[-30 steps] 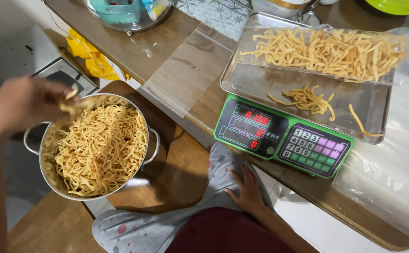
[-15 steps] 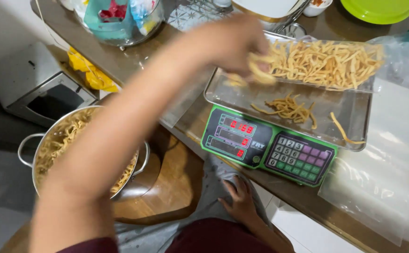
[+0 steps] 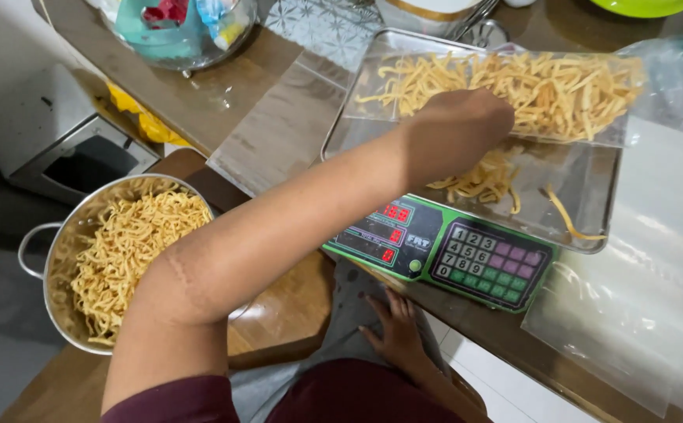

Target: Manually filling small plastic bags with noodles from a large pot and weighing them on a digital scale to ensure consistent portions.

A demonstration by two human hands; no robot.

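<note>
- Head view: the left hand (image 3: 455, 135) reaches across the body and over the scale (image 3: 445, 249), knuckles up and fingers curled down at the metal tray (image 3: 592, 192) that sits on it.
- The hand is bunched over a small loose pile of strips (image 3: 478, 182) on the tray floor; whether the fingertips pinch any cannot be told, since the back of the hand hides them.
- Just beyond the knuckles, on the tray's far side, lies a clear bag (image 3: 561, 90) filled with fried strips; its long axis runs left to right across the tray, its open mouth towards the left, beside the wrist.
- A lone strip (image 3: 565, 215) lies near the tray's right corner, well apart from the hand.
- The pot (image 3: 44, 258) of strips stands low at the left on a wooden stool, behind the elbow and well apart from the tray.
- The right hand (image 3: 395, 338) lies flat, fingers spread, on the person's knee under the bench (image 3: 200, 102) edge, holding nothing; the left is far nearer the bag.
- Empty clear bags (image 3: 639, 313) lie on the bench right of the scale.
</note>
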